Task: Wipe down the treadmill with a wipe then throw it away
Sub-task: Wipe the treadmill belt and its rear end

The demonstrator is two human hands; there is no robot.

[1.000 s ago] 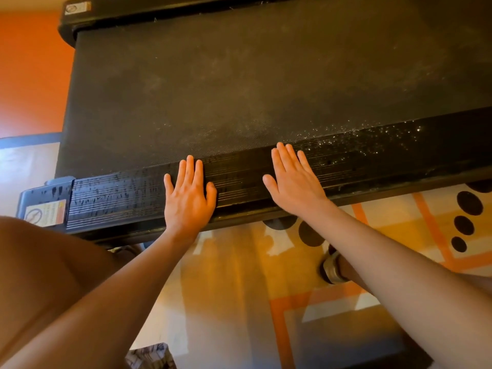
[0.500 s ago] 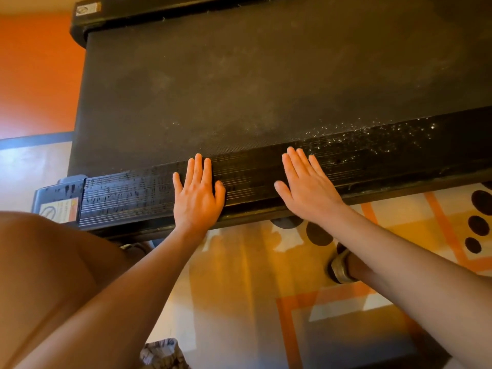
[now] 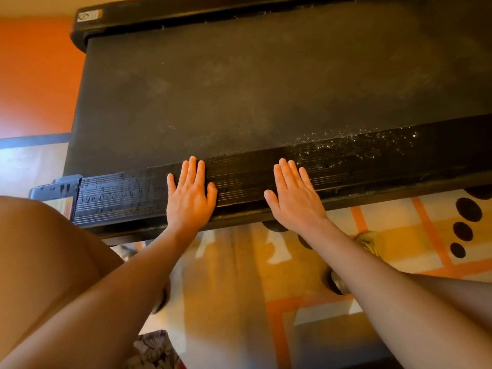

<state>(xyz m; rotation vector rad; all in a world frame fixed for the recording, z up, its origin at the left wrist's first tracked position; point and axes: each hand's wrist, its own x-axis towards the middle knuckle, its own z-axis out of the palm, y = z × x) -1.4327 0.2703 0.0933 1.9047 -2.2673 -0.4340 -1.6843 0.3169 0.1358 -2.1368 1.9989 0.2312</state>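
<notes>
Over the patterned rug (image 3: pixel 239 275), two hands, left hand (image 3: pixel 189 199) and right hand (image 3: pixel 294 198), press flat, fingers straight, holding nothing, on the near side rail (image 3: pixel 372 166) of the one treadmill (image 3: pixel 266 89) stretched across the floor, planted exactly as a second ago.

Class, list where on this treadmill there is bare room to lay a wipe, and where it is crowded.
Free: the whole belt beyond both hands; the side rail between the left hand and right hand; the rail from the left hand to the end cap. Crowded: the rail under the two flat hands. Right of the right hand, white specks litter it.
</notes>
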